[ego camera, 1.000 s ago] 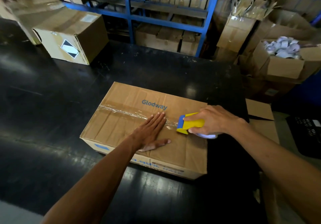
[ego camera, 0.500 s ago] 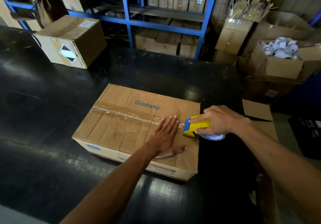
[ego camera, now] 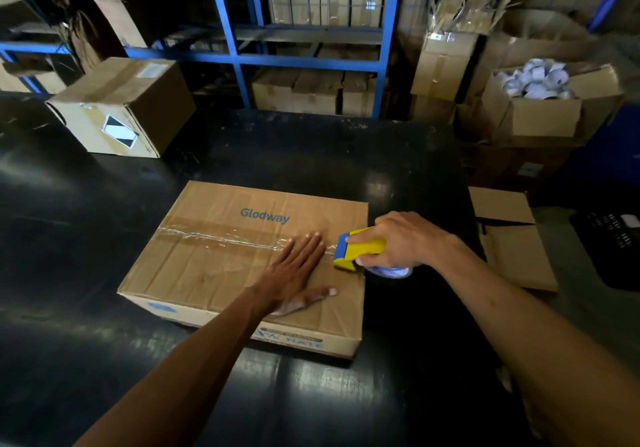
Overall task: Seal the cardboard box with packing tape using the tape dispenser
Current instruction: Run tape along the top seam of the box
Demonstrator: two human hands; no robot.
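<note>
The cardboard box [ego camera: 249, 266] sits mid-tabletop, nearer the right edge, a tape strip [ego camera: 214, 237] laid along its seam. Left hand [ego camera: 294, 273] is spread flat, palm down, likely pinning tape and box. Right hand [ego camera: 398, 242] is clenched around the tape dispenser [ego camera: 360, 249] at the box's right edge — probably ready to cut.

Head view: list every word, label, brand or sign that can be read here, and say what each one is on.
"Glodway": blue print on top of the cardboard box being taped.
Blue print on that box's near side: too blurred to read.
Black-and-white diamond sign, no words: on the side of the second box at the table's far left.
White label on that second box's top: too small to read.
Tape dispenser: no text visible.
</note>
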